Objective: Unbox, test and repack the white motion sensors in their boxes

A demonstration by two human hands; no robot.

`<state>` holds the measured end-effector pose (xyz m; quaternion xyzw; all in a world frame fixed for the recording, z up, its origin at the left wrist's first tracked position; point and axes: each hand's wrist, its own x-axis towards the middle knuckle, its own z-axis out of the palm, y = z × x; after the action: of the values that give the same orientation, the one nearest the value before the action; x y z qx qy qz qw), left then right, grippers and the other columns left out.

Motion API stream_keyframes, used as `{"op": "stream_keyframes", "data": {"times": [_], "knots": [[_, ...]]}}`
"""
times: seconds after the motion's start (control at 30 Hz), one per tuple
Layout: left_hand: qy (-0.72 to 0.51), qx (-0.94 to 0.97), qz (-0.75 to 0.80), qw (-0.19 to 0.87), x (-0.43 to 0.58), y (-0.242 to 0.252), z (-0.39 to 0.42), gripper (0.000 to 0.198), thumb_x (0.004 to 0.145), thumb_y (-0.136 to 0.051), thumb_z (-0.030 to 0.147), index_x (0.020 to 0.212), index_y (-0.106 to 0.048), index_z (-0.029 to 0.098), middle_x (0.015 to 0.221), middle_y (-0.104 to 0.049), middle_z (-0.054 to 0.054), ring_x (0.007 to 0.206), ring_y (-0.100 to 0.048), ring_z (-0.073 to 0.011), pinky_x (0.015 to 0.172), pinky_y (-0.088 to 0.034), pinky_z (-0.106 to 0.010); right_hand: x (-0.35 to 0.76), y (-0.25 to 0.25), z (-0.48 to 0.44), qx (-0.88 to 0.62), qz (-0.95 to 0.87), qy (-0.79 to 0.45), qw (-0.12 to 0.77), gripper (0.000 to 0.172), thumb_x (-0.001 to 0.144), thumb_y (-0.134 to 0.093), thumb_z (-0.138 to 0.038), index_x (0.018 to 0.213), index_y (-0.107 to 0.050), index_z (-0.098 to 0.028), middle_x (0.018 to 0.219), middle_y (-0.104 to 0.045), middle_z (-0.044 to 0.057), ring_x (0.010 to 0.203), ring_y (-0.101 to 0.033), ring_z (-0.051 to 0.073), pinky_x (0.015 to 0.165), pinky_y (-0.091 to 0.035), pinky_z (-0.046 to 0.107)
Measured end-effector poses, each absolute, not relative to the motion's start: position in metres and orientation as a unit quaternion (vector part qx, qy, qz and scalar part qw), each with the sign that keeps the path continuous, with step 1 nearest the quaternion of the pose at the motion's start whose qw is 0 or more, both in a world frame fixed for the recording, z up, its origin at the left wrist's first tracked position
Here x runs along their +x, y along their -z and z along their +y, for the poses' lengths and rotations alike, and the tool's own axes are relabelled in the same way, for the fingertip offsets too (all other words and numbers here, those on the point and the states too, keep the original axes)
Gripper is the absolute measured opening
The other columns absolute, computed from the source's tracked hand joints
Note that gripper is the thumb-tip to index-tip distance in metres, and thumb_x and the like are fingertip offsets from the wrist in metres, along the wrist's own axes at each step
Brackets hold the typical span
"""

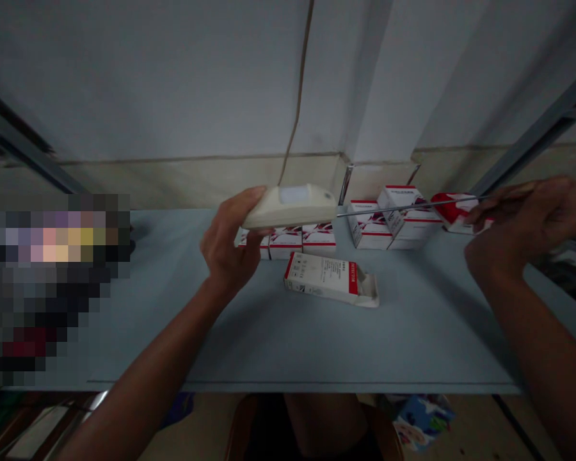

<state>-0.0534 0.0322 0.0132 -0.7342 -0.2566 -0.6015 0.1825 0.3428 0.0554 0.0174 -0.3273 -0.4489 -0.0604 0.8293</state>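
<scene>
My left hand is closed around a cream-white motion detector with a pale window on its upper face, holding it above the table by its left end. In my right hand, farther right and in shade, is a long screwdriver; its handle is hidden by the fingers. The thin metal shaft runs nearly level to the left, and its tip meets the right end of the detector. Below the detector lies a white and red detector box, with its right end flap open.
Several small white and red boxes stand along the back of the table, such as one box right of centre. A red and white item lies near my right hand. A cable hangs down the wall. Pixelation covers the left side.
</scene>
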Motion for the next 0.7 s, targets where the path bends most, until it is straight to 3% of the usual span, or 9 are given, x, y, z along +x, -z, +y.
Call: {"op": "stream_keyframes", "data": {"times": [0.1, 0.2, 0.27, 0.33, 0.43, 0.5, 0.6, 0.7], "knots": [[0.645, -0.71, -0.283, -0.015, -0.041, -0.013, 0.022, 0.041, 0.102, -0.064, 0.047, 0.138, -0.062, 0.026, 0.126, -0.073, -0.007, 0.099, -0.075, -0.0175, 0.08, -0.064, -0.027, 0.338, -0.02, 0.053, -0.292, -0.437, 0.03, 0.85, 0.036, 0.098, -0.06, -0.048, 0.071, -0.054, -0.024, 0.052, -0.047, -0.005, 0.035, -0.046, 0.011, 0.035, -0.029, 0.021], [0.638, -0.663, -0.286, -0.269, -0.035, -0.014, 0.019, 0.036, 0.103, -0.063, 0.045, 0.133, -0.064, 0.026, 0.124, -0.073, -0.006, 0.06, -0.066, -0.0078, 0.047, -0.055, -0.02, 0.335, -0.023, 0.052, -0.27, -0.433, 0.016, 0.86, 0.036, 0.097, -0.059, -0.05, 0.071, -0.053, -0.024, 0.049, -0.047, -0.006, 0.033, -0.045, 0.011, 0.032, -0.027, 0.02], [0.605, -0.637, -0.263, -0.399, -0.035, -0.017, 0.02, 0.04, 0.103, -0.059, 0.054, 0.128, -0.068, 0.024, 0.12, -0.075, -0.007, 0.052, -0.063, -0.0077, 0.041, -0.053, -0.021, 0.336, -0.023, 0.052, -0.27, -0.43, 0.01, 0.861, 0.034, 0.098, -0.056, -0.045, 0.071, -0.053, -0.024, 0.049, -0.048, -0.006, 0.033, -0.046, 0.011, 0.03, -0.026, 0.02], [0.582, -0.621, -0.229, -0.472, -0.037, -0.021, 0.022, 0.052, 0.097, -0.064, 0.064, 0.131, -0.069, 0.025, 0.112, -0.076, -0.007, 0.059, -0.068, -0.0113, 0.046, -0.058, -0.024, 0.339, -0.022, 0.053, -0.276, -0.425, -0.008, 0.862, 0.03, 0.098, -0.053, -0.036, 0.07, -0.053, -0.024, 0.049, -0.048, -0.006, 0.032, -0.046, 0.011, 0.03, -0.027, 0.02], [0.57, -0.611, -0.209, -0.509, -0.04, -0.024, 0.024, 0.071, 0.08, -0.087, 0.057, 0.142, -0.064, 0.03, 0.102, -0.078, -0.002, 0.068, -0.072, -0.013, 0.057, -0.062, -0.023, 0.345, -0.021, 0.055, -0.287, -0.412, -0.041, 0.864, 0.03, 0.1, -0.046, -0.024, 0.071, -0.053, -0.024, 0.049, -0.047, -0.008, 0.032, -0.044, 0.01, 0.03, -0.03, 0.02], [0.567, -0.614, -0.219, -0.503, -0.041, -0.024, 0.024, 0.074, 0.075, -0.093, 0.05, 0.14, -0.065, 0.028, 0.088, -0.078, 0.0, 0.063, -0.072, -0.0127, 0.056, -0.061, -0.022, 0.346, -0.021, 0.055, -0.297, -0.406, -0.048, 0.863, 0.033, 0.103, -0.041, -0.022, 0.072, -0.052, -0.025, 0.048, -0.044, -0.008, 0.032, -0.043, 0.01, 0.03, -0.029, 0.02], [0.571, -0.621, -0.259, -0.47, -0.04, -0.021, 0.025, 0.054, 0.08, -0.084, 0.064, 0.106, -0.074, 0.018, 0.059, -0.07, 0.001, 0.045, -0.065, -0.0136, 0.043, -0.055, -0.022, 0.34, -0.023, 0.052, -0.325, -0.393, -0.036, 0.859, 0.037, 0.106, -0.039, -0.025, 0.07, -0.049, -0.025, 0.047, -0.041, -0.009, 0.031, -0.042, 0.01, 0.029, -0.023, 0.019], [0.58, -0.602, -0.316, -0.449, -0.037, -0.019, 0.025, 0.065, 0.085, -0.067, 0.08, 0.068, -0.061, 0.017, 0.047, -0.062, 0.0, 0.034, -0.056, -0.0128, 0.032, -0.045, -0.022, 0.33, -0.026, 0.045, -0.364, -0.407, -0.042, 0.837, 0.039, 0.105, -0.042, -0.024, 0.067, -0.05, -0.023, 0.048, -0.044, -0.008, 0.032, -0.043, 0.008, 0.029, -0.023, 0.019]]}}
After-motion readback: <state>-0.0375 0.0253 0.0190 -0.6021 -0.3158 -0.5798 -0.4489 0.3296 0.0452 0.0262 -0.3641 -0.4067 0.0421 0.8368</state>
